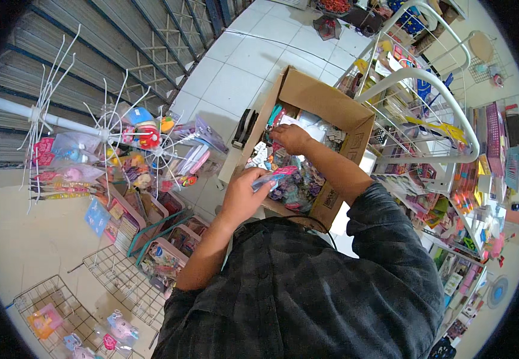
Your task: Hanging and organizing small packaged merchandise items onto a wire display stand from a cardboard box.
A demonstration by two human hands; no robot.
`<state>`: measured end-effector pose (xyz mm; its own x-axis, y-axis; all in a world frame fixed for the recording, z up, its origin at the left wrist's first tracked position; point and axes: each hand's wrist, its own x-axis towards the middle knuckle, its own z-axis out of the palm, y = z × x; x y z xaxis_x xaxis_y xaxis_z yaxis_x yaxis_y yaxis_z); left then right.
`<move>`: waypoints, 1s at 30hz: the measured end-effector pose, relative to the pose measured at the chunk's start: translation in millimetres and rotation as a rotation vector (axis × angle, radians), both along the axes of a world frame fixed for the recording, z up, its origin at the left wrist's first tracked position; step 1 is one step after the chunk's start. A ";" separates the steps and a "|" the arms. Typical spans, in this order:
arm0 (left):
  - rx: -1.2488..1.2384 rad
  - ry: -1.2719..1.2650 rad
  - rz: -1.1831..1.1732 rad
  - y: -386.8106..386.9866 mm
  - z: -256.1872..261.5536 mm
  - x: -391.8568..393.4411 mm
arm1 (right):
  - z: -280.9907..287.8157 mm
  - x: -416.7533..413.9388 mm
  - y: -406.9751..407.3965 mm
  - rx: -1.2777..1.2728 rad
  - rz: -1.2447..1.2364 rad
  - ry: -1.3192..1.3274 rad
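Note:
An open cardboard box (327, 92) stands on the floor before me, filled with small packaged goods. My left hand (244, 193) is over its near left edge, gripping a small clear packet (268, 176) with a pink top and something blue inside. Deeper in the box, my right hand (293, 138) rests palm down on the goods, its fingertips partly hidden among them. Near it lie a cluster of small white cards (261, 154) and a white plastic bag (315, 128). Purple items in clear wrap (291, 186) fill the near part of the box.
To the left, a white wire display rack (104, 133) carries hanging bagged toys. Pink baskets (165, 251) with goods stand below it. A white wire shelf rack (421, 157) crowds the box's right side. A metal shutter (107, 54) lies beyond the tiled floor (228, 80).

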<state>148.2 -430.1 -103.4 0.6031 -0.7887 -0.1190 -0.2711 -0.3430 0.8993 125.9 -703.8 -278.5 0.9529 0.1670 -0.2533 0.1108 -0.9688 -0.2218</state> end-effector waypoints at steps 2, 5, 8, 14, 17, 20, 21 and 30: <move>-0.001 0.012 0.010 0.8 -0.1 -1.7 | -1.7 -2.3 2.5 -0.092 0.024 0.031; -0.025 0.037 -0.006 0.5 -3.2 -4.9 | -6.6 -5.3 1.6 -0.178 0.021 -0.016; -0.030 0.018 -0.015 -0.5 -1.1 -7.3 | -5.2 -10.8 -0.9 -0.138 -0.002 -0.088; -0.058 -0.025 -0.026 -2.4 1.4 -8.2 | 10.4 -18.3 -3.5 -0.215 -0.010 -0.182; -0.081 -0.055 -0.058 -3.3 -2.0 -7.7 | 9.1 -25.6 -13.5 -0.217 0.033 -0.289; -0.095 -0.045 -0.063 -3.6 -3.9 -9.0 | 18.3 -24.9 -14.4 -0.188 -0.113 0.022; -0.094 -0.041 -0.062 -2.1 -2.8 -9.0 | 26.1 -24.8 -15.1 -0.189 -0.111 0.019; -0.158 0.205 0.094 9.7 -0.6 -0.9 | 126.2 -58.5 -12.1 0.534 -0.693 -0.041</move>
<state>147.4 -420.4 -104.0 0.6503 -0.7491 -0.1263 -0.0512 -0.2091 0.9765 67.4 -715.9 -152.3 0.8906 -0.3664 -0.2696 -0.4462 -0.5890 -0.6737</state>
